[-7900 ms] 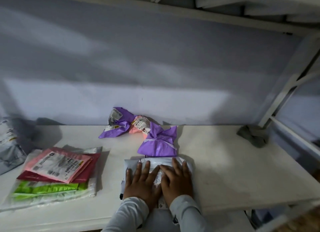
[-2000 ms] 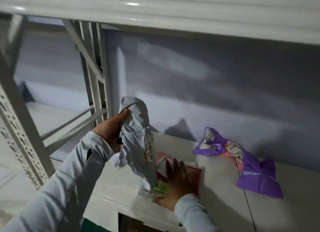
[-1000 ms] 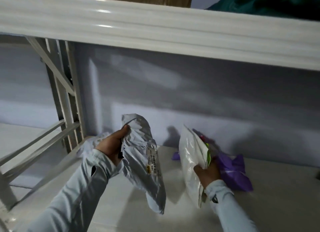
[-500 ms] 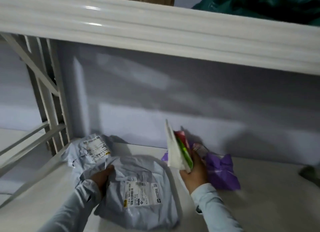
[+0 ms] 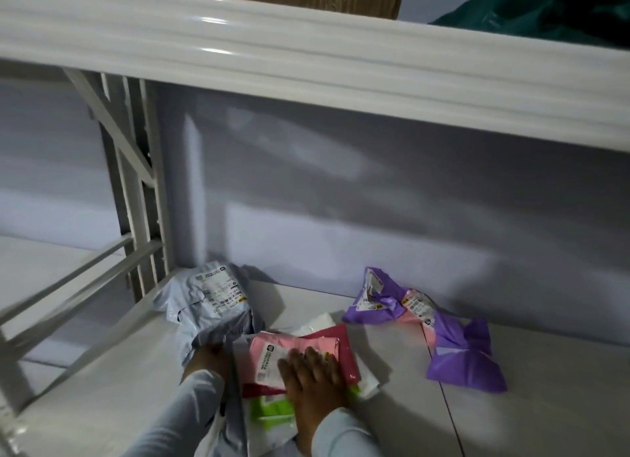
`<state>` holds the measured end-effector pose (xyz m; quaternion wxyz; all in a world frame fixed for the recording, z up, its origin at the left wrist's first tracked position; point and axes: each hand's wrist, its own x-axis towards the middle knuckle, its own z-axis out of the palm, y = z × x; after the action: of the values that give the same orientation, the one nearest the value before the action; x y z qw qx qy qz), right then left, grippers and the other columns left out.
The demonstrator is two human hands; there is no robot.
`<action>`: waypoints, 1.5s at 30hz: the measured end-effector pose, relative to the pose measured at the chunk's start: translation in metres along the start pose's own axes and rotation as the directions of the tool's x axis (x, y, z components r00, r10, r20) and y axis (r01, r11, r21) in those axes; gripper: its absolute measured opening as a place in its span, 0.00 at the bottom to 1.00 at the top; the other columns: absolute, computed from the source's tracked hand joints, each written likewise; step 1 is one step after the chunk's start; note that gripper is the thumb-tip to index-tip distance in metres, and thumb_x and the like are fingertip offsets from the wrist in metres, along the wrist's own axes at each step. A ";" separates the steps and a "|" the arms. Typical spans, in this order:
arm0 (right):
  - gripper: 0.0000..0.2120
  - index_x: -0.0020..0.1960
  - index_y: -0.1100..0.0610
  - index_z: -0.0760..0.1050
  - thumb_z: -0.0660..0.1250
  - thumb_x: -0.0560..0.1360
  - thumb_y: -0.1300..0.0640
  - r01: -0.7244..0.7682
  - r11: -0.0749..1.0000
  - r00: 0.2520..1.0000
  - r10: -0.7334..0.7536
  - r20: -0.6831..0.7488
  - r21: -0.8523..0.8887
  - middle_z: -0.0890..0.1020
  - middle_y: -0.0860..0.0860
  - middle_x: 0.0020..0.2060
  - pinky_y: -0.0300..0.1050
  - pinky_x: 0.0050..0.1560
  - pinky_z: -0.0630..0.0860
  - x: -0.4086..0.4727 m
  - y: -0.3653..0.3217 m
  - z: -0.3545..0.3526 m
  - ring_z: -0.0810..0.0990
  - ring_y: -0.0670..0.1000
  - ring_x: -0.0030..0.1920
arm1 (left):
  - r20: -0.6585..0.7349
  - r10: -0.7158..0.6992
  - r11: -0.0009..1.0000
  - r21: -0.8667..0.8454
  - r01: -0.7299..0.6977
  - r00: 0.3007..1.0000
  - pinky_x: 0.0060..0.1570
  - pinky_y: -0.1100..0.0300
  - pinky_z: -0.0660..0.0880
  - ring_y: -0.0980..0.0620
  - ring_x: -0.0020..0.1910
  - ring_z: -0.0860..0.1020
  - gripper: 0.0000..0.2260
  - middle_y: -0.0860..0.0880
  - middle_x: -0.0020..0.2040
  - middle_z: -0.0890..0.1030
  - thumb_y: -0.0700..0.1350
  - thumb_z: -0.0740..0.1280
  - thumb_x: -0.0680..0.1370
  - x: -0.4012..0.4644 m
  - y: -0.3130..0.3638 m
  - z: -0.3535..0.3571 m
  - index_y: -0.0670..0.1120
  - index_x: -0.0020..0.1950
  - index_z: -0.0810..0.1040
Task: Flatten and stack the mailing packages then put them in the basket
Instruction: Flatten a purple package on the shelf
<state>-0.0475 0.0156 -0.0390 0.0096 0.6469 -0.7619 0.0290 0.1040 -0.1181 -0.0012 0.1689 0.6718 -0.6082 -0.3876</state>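
Right hand (image 5: 315, 371): fingers straight, palm flat on the pink mailer (image 5: 272, 351) topping the stack of flattened mailers (image 5: 344, 351); pressing, not gripping.
Left hand (image 5: 209, 357): at the near edge of the grey mailer (image 5: 211, 306), fingers hidden under its folds; state of the grip cannot be told.
Stack: pink over dark red, green and white layers, resting on the shelf (image 5: 545, 405) near centre, partly overlapping the grey mailer's near end.
Grey mailer: puffed, label up, left and far of the stack, beside the shelf upright (image 5: 139, 190).
Purple mailers (image 5: 463, 351): crumpled with a pink one between, right and far, apart from the stack; not yet flattened.
Basket: not in view.

Risks, judged:
- Slick plastic layers sliding out when pressure lifts.
- Stack tilting on the grey mailer's bulge.
- Trapped air re-puffing the grey mailer.
- Near layers slipping off the shelf's front edge.
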 end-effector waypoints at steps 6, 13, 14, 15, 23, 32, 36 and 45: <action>0.39 0.67 0.46 0.67 0.54 0.58 0.32 0.089 0.991 0.992 -0.097 -0.083 -0.096 0.74 0.45 0.65 0.59 0.69 0.45 0.000 0.013 -0.009 0.56 0.59 0.75 | -0.061 0.271 0.941 0.226 -0.251 0.961 0.58 0.47 0.72 0.39 0.62 0.72 0.20 0.42 0.65 0.71 0.55 0.60 0.76 -0.036 0.021 0.027 0.48 0.64 0.69; 0.16 0.51 0.49 0.78 0.67 0.63 0.51 -0.064 0.980 0.903 0.137 -0.408 0.187 0.81 0.46 0.47 0.48 0.51 0.79 -0.033 0.121 -0.046 0.80 0.53 0.49 | 0.173 0.558 0.679 0.467 -0.566 0.812 0.67 0.47 0.65 0.45 0.71 0.63 0.26 0.51 0.75 0.59 0.60 0.55 0.77 -0.068 0.062 0.070 0.56 0.74 0.56; 0.15 0.48 0.50 0.79 0.68 0.62 0.53 -0.133 0.962 0.877 0.225 -0.423 0.237 0.82 0.48 0.45 0.48 0.49 0.80 -0.038 0.143 -0.043 0.80 0.54 0.47 | 0.199 0.559 0.664 0.473 -0.579 0.805 0.68 0.46 0.63 0.45 0.72 0.61 0.27 0.52 0.76 0.57 0.61 0.54 0.77 -0.070 0.067 0.080 0.57 0.75 0.54; 0.14 0.47 0.51 0.80 0.70 0.61 0.56 -0.211 0.932 0.858 0.321 -0.401 0.293 0.82 0.49 0.44 0.50 0.48 0.80 -0.043 0.164 -0.041 0.80 0.57 0.46 | 0.206 0.564 0.654 0.479 -0.586 0.799 0.69 0.45 0.62 0.45 0.73 0.61 0.27 0.52 0.76 0.57 0.61 0.53 0.77 -0.075 0.072 0.088 0.58 0.75 0.54; 0.33 0.59 0.50 0.77 0.77 0.53 0.51 -0.458 0.888 0.871 0.458 -0.177 0.045 0.79 0.48 0.57 0.54 0.53 0.78 -0.078 0.257 -0.040 0.79 0.59 0.54 | 0.149 0.733 0.534 0.479 -0.696 0.664 0.58 0.46 0.72 0.42 0.58 0.77 0.27 0.49 0.63 0.78 0.61 0.49 0.69 -0.095 0.102 0.148 0.57 0.61 0.76; 0.20 0.37 0.46 0.79 0.80 0.47 0.57 -0.425 0.903 0.893 0.408 -0.188 -0.060 0.80 0.50 0.37 0.53 0.34 0.76 -0.079 0.277 -0.016 0.79 0.58 0.35 | 0.034 0.866 0.461 0.329 -0.824 0.498 0.52 0.48 0.76 0.44 0.51 0.79 0.13 0.50 0.53 0.81 0.51 0.59 0.72 -0.112 0.118 0.182 0.54 0.51 0.79; 0.10 0.39 0.46 0.75 0.73 0.60 0.52 -0.324 0.919 0.830 0.390 -0.399 0.224 0.81 0.47 0.37 0.49 0.40 0.75 -0.090 0.278 -0.036 0.79 0.54 0.39 | -0.063 0.945 0.327 0.186 -0.927 0.320 0.58 0.56 0.71 0.49 0.55 0.76 0.12 0.51 0.53 0.79 0.44 0.60 0.73 -0.119 0.124 0.191 0.51 0.53 0.78; 0.20 0.49 0.67 0.82 0.62 0.70 0.53 0.023 -0.691 0.823 0.423 0.380 0.722 0.82 0.66 0.51 0.58 0.49 0.79 -0.127 0.263 -0.076 0.82 0.64 0.51 | 0.418 0.497 0.838 -0.460 -0.295 0.760 0.50 0.56 0.73 0.53 0.40 0.76 0.21 0.49 0.40 0.84 0.68 0.61 0.62 -0.162 0.164 0.221 0.53 0.35 0.83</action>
<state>-0.2880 0.1872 0.0220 -0.4764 0.0399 -0.4308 0.7654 -0.1630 0.0563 0.0222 0.1992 0.3502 -0.6773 -0.6156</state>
